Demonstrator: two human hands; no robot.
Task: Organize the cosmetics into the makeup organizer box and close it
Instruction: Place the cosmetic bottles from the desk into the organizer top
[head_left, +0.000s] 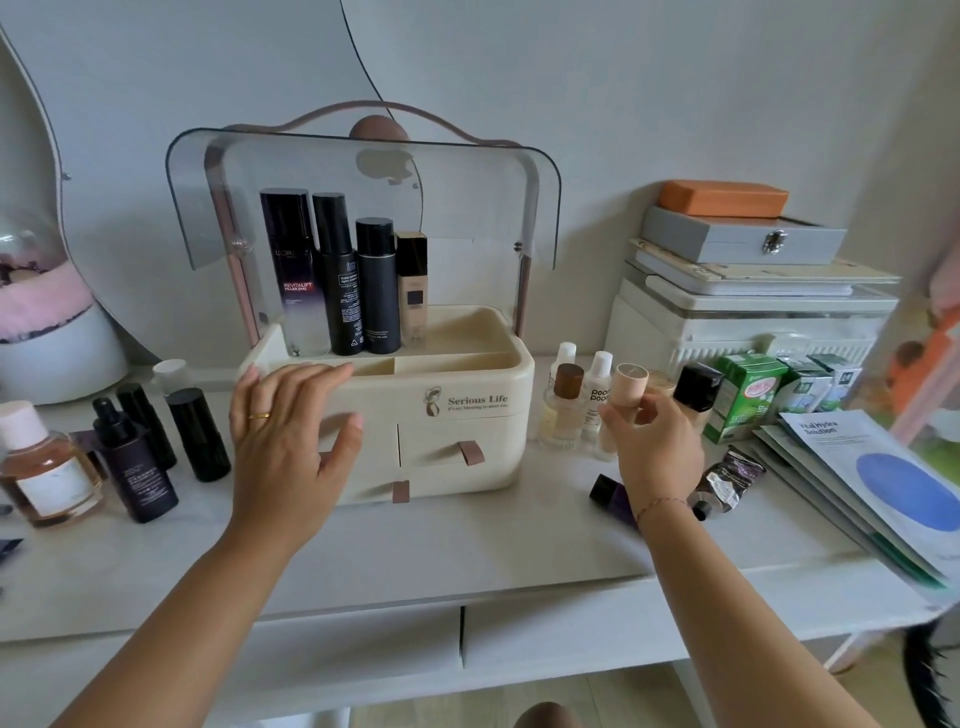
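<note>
— Where's the cream plastic organizer box (467, 436)?
— Just behind the left hand (291, 431), which is spread flat, holding nothing.
— And the right hand (657, 449)?
— It pinches a peach cylindrical bottle (627, 392), box to its left.

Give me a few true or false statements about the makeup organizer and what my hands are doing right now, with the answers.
1. The organizer's clear lid is raised. True.
2. Four bottles stand in the organizer's top tray. True.
3. The right hand is empty. False: it holds a peach-capped bottle to the right of the organizer.
4. The left hand holds a bottle. False: it lies open against the organizer's front rim, holding nothing.
5. An orange box lies atop the grey case. True.
</note>
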